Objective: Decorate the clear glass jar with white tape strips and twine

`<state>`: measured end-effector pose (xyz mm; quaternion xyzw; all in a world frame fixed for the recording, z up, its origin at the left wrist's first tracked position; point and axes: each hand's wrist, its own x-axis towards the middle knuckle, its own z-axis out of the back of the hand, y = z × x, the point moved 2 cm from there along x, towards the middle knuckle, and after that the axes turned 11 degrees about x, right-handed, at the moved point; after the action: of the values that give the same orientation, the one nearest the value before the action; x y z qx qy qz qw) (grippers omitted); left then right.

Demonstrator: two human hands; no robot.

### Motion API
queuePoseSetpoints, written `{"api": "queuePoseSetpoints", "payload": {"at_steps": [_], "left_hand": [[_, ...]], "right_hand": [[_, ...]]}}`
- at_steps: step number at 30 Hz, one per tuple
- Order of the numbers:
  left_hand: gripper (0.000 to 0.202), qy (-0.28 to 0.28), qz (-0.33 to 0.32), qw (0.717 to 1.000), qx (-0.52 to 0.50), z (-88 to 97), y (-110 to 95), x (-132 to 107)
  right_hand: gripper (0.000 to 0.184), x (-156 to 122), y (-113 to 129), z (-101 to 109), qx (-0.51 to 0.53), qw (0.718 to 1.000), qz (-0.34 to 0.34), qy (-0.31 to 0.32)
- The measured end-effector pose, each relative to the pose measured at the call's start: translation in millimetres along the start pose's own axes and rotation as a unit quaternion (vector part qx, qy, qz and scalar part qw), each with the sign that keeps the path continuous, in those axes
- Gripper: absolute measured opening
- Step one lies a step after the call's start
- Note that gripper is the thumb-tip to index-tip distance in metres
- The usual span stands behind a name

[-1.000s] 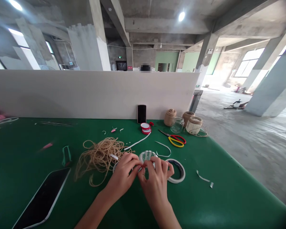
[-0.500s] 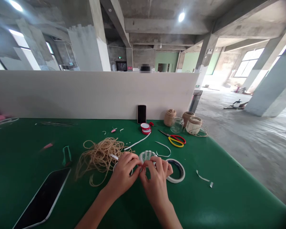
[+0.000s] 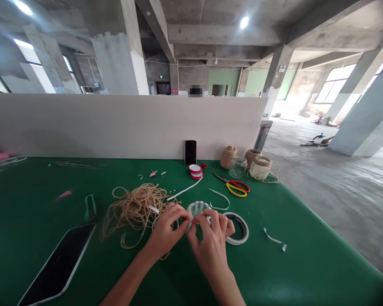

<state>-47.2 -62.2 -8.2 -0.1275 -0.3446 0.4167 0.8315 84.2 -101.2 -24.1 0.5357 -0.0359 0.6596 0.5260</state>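
My left hand (image 3: 166,231) and my right hand (image 3: 210,242) meet over the green table, fingers pinched together at a small clear glass jar (image 3: 196,209) striped with white tape. What the fingertips pinch is too small to name. A tangle of tan twine (image 3: 135,208) lies just left of my left hand. A white tape roll (image 3: 241,238) lies flat against my right hand's far side. Loose white tape strips (image 3: 183,191) trail behind the jar.
A dark tablet (image 3: 59,263) lies at front left. Red-and-yellow scissors (image 3: 236,187), a red-white ribbon spool (image 3: 195,171), an empty glass jar (image 3: 238,166), twine-wrapped jars (image 3: 260,166) and a standing phone (image 3: 190,152) sit near the white partition (image 3: 115,125). The table's right edge drops to concrete floor.
Both hands stay at the jar; the fingers have shifted slightly and the hands sit a little lower in view. Nothing else moved.
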Motion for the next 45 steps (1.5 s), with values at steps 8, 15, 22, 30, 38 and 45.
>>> {"api": "queuePoseSetpoints", "payload": {"at_steps": [8,15,22,30,38,45], "left_hand": [[0.01,-0.003,0.008,1.0,-0.001,-0.4,0,0],[0.011,-0.005,0.006,1.0,0.012,-0.5,-2,-1],[0.011,0.007,0.012,1.0,0.01,2.1,-3,1],[0.009,0.003,0.001,0.999,0.039,5.5,-8,-2],[0.01,-0.008,-0.055,0.992,0.112,3.0,-11,-3],[0.011,-0.025,-0.028,0.991,0.125,-0.8,-6,4]], "right_hand": [[0.009,-1,6,4,0.012,1.0,0.012,-0.026],[0.01,-10,4,8,0.003,0.998,0.032,-0.057],[0.019,-15,-3,13,-0.006,0.995,0.098,-0.021],[0.017,-13,-4,20,-0.015,0.993,0.119,-0.019],[0.018,-12,-6,19,-0.019,0.992,0.121,-0.01],[0.019,-6,-8,19,0.029,0.988,0.145,0.043]]}}
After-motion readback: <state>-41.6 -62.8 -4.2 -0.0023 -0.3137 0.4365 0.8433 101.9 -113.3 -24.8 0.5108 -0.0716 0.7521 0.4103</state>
